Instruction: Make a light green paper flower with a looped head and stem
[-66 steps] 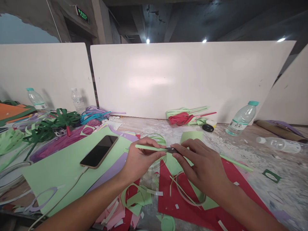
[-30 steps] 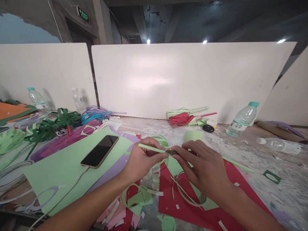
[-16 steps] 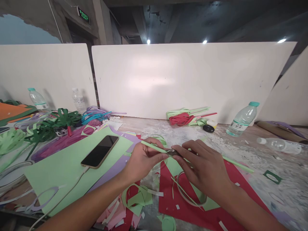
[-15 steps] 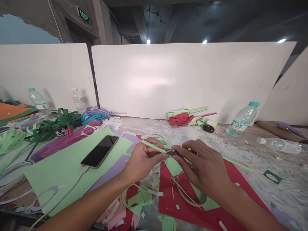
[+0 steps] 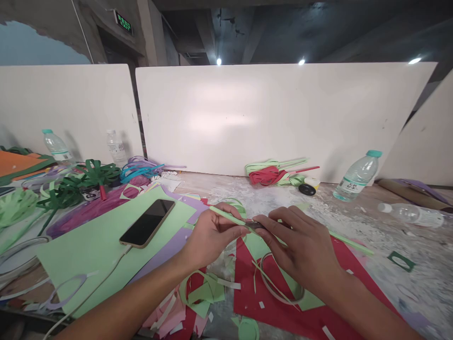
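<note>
Strip point(image 5: 226, 216) of pale green paper lies mid-frame, long axis slanting from upper left down to the right over the red sheet point(image 5: 244, 288). Left hand point(image 5: 208, 236) pinches its upper-left end. Right hand point(image 5: 304, 250) sits just right of it, fingertips pinching a small dark piece point(image 5: 254, 225) against the strip.

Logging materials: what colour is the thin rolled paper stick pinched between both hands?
Light green; the head view shows the thin rolled paper stick clearest.

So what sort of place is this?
Likely a paper-craft workbench: coloured paper sheets cover the table, white partition boards wall it off, and the left hand and right hand pinch a green paper stick.
</note>
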Available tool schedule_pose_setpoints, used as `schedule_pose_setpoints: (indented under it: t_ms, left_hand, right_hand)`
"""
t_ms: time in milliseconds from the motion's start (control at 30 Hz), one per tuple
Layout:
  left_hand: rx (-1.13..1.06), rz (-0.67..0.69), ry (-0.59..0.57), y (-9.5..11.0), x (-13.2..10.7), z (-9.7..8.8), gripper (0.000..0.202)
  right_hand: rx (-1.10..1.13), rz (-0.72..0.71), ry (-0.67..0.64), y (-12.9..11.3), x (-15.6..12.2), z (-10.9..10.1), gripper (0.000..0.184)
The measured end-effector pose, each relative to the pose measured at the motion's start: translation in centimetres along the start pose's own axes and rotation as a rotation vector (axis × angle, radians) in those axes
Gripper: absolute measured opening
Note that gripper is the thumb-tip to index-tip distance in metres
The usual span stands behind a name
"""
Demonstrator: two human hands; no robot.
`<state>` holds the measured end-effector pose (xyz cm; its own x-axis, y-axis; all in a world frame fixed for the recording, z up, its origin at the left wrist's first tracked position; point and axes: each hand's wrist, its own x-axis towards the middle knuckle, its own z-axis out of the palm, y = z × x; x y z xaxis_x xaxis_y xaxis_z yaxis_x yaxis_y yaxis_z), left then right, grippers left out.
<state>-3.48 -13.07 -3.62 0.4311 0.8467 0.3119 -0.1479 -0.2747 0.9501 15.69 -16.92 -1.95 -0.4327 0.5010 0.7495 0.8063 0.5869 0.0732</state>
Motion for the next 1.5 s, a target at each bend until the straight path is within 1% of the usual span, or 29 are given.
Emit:
schedule_pose_setpoints:
  t_ms: [200, 433, 667, 833, 967, 1233, 1300, 1367, 1433, 1500]
  left_hand:
    - [-0.060, -0.007, -0.039, 0.2, 0.0, 0.1, 0.014]
    - [-0.042, -0.030, -0.017, 0.5, -0.1, 0.4, 0.014]
    - [-0.025, -0.042, -0.036, 0.1, 0.0, 0.3, 0.021]
    - [0.006, -0.043, -0.007, -0.1, -0.1, 0.2, 0.023]
    - [-0.002, -0.039, -0.020, -0.2, -0.1, 0.2, 0.025]
    - [-0.110, -0.029, -0.032, 0.0, 0.0, 0.3, 0.017]
    - [-0.149, -0.037, -0.029, 0.2, 0.0, 0.3, 0.014]
    - [-0.203, -0.045, -0.007, 0.3, 0.1, 0.3, 0.019]
    - [-0.244, -0.041, 0.045, 0.4, 0.2, 0.1, 0.025]
    - [-0.255, -0.025, 0.119, 0.5, 0.5, -0.2, 0.029]
  right_hand:
    - [0.008, -0.009, -0.016, 0.1, 0.0, 0.0, 0.021]
    - [0.016, -0.008, -0.018, 0.0, -0.1, 0.1, 0.020]
    - [0.018, -0.003, -0.038, 0.0, -0.1, 0.0, 0.020]
    - [0.030, -0.006, -0.033, 0.0, 0.0, 0.1, 0.019]
    - [0.033, -0.008, -0.024, 0.0, -0.1, 0.1, 0.018]
    - [0.065, -0.006, -0.003, 0.0, 0.0, 0.1, 0.017]
    - [0.110, 0.032, 0.010, 0.0, 0.0, 0.0, 0.017]
    - [0.185, 0.132, 0.013, 0.2, 0.1, -0.1, 0.020]
    - [0.282, 0.267, -0.011, 0.6, 0.3, -0.3, 0.025]
    - [0.373, 0.370, -0.052, 1.4, 0.4, -0.5, 0.029]
